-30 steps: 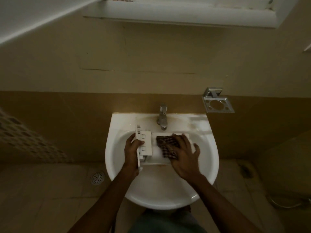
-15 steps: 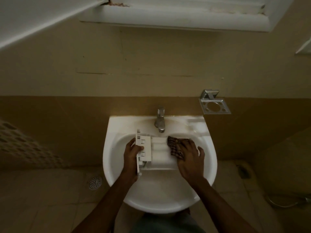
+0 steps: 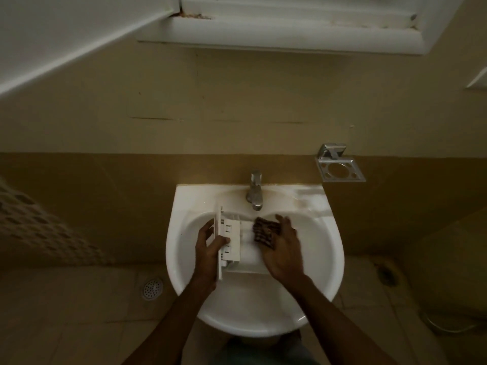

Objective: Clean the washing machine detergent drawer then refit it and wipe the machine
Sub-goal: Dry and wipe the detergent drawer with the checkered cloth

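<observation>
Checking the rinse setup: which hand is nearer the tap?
Right. The right hand, pressing the checked cloth on the drawer, sits just below the tap; the left hand grips the drawer's left end, farther off.

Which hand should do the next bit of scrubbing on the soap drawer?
Probably the right hand. It already presses the checked cloth onto the white drawer over the sink. The left hand is busy gripping the drawer's front end to steady it.

Head view looks steeply down over the sink [image 3: 181, 259].
</observation>
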